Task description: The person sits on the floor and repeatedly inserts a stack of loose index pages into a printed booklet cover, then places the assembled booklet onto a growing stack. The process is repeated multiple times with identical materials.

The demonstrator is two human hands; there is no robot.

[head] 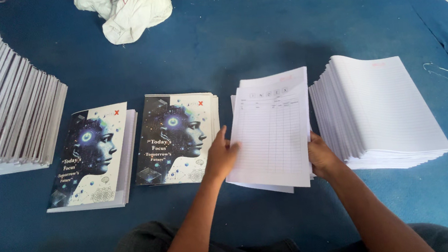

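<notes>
Surface: blue floor mat [238,42], stacks laid out in a row.
Left hand [219,158]: fingers closed on index sheets [271,132].
Right hand [321,156]: fingers gripping the opposite edge, squaring them.

Two hands — left hand [220,156] and right hand [321,155] — grip one bundle of printed sheets [274,132]. Two stacks with illustrated covers [91,155] [177,137] lie side by side. One tall stack of lined pages [381,108], one slanting pile [3,103] (far left), one crumpled white cloth [125,9].
</notes>
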